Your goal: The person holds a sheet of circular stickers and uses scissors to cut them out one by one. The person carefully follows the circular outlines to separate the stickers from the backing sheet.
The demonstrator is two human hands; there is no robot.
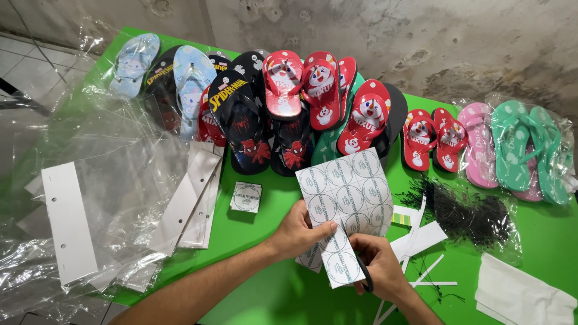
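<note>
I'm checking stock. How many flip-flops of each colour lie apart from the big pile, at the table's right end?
Red snowman flip-flops: 2
Pink flip-flops: 2, one mostly hidden under a green one
Green flip-flops: 2
Total: 6

A bright green tabletop (271, 210) carries a white paper sheet of round stickers (346, 198) with dark teal ring print, plus red rubber flip-flops with white snowman figures (319, 90) and black rubber flip-flops with red spider-hero pictures and yellow lettering (241, 120) — beside pale blue patterned flip-flops (135, 60), 1 pink polka-dot pair (478, 147) and 1 mint-green pair with white dots (521, 150)
</note>
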